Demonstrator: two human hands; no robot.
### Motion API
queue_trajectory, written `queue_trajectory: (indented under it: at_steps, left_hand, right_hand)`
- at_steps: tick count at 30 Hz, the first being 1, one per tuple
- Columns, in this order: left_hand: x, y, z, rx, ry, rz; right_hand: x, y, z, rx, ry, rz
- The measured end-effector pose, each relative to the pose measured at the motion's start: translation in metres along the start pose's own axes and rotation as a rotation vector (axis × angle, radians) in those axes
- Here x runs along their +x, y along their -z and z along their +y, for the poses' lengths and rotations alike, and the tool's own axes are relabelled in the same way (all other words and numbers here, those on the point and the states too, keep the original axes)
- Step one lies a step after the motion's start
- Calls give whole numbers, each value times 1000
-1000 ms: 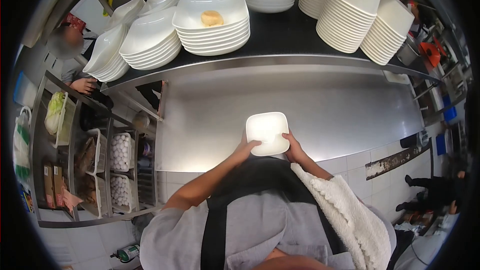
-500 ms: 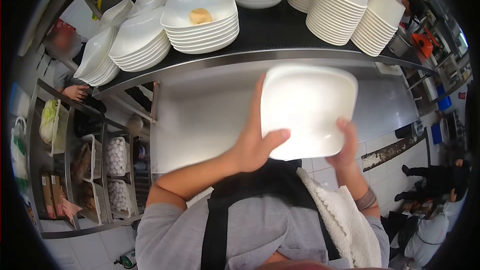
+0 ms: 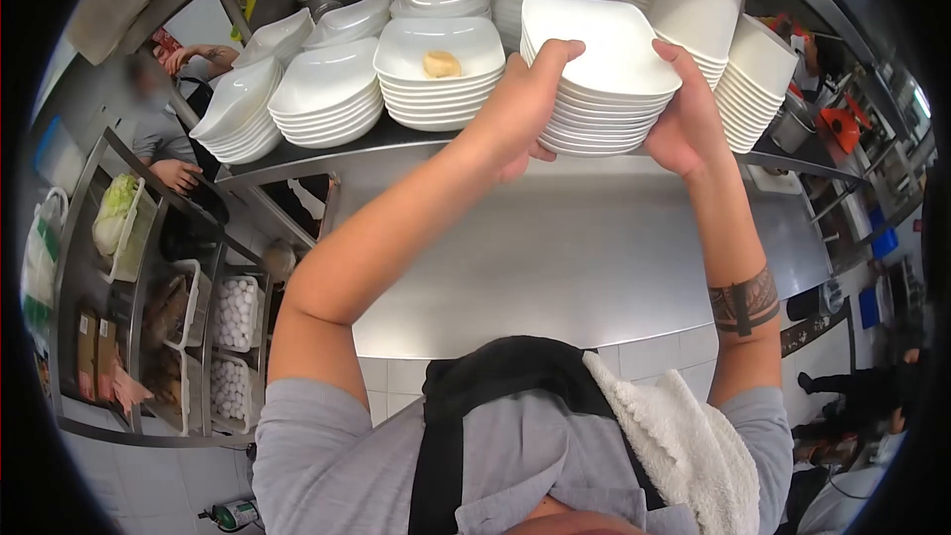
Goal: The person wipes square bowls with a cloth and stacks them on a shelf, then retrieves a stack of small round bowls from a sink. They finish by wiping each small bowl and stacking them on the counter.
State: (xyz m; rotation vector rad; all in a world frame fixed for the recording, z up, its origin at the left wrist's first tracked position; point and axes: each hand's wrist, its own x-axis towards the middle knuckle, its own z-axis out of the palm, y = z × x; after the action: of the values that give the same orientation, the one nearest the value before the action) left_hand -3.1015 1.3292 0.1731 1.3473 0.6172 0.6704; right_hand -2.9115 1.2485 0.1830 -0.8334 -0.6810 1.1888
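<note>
A tall stack of white square bowls (image 3: 604,54) is between my two hands, at the front edge of the upper shelf. My left hand (image 3: 525,109) grips its left side, thumb over the top bowl's rim. At its right side my right hand (image 3: 688,114) holds on, with the thumb at the rim. Just left stands another bowl stack (image 3: 436,50), whose top bowl contains a small beige item (image 3: 442,63). Whether the held stack rests on the shelf is hard to tell.
More white bowl stacks (image 3: 327,89) line the shelf (image 3: 396,142) to the left, and others (image 3: 758,69) to the right. Below is a steel counter (image 3: 535,248). A side rack (image 3: 203,337) holds baskets of white round items. A person (image 3: 163,139) stands beyond it.
Both hands have moved up and forward to the shelf. The single bowl seen between them earlier is now replaced in view by a stack held between them.
</note>
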Motion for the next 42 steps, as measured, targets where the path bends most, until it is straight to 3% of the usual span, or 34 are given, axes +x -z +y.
queue_trajectory:
  at_steps: [2, 13, 17, 19, 20, 22, 27, 30, 32, 34, 36, 37, 38, 39, 40, 41, 42]
  left_hand:
    - [1, 2, 2, -1, -17, -43]
    - [8, 4, -32, 53, -344, 14]
    - [1, 1, -68, -82, -340, 27]
    - [-1, -11, -110, 122, -776, 151]
    - [-6, -12, -116, 121, -771, 142]
    - [-17, -15, -122, 541, -782, 231]
    - [-23, -2, -125, 655, -778, 198]
    - [-55, 4, -139, 594, -781, 210]
    - [-81, 19, -176, 752, -553, -15]
    - [-100, 32, -220, 787, -180, -250]
    - [-112, 43, -256, 1074, 83, -582]
    - [-106, 41, -260, 1072, 79, -594]
    - [-98, 37, -262, 1113, 337, -826]
    - [-89, 34, -265, 1147, 599, -1059]
    - [-88, 35, -273, 1158, 589, -1096]
    - [-92, 37, -286, 1240, 289, -1019]
    - [-94, 35, -300, 1284, -16, -939]
  right_hand:
    - [12, 12, 2, 33, 10, -122]
    - [40, 17, 27, -86, 228, -48]
    - [40, 14, 30, -46, 249, -60]
    - [37, 6, 33, -40, 285, -49]
    - [36, 3, 35, -34, 314, -43]
    - [37, 3, 40, -34, 319, -45]
    - [41, 10, 49, -29, 393, -82]
    - [11, 23, 65, -107, 423, 31]
    - [-34, 33, 93, -258, 663, 133]
    - [-75, 72, 121, -484, 545, -2]
    - [-114, 105, 158, -590, 49, -37]
    - [-128, 111, 163, -841, -204, -94]
    - [-143, 117, 169, -1077, -467, -144]
    - [-168, 138, 192, -1418, -482, -243]
    - [-190, 155, 213, -1753, -504, -338]
    - [-200, 156, 212, -1736, -533, -293]
    - [-207, 157, 209, -1671, -745, -340]
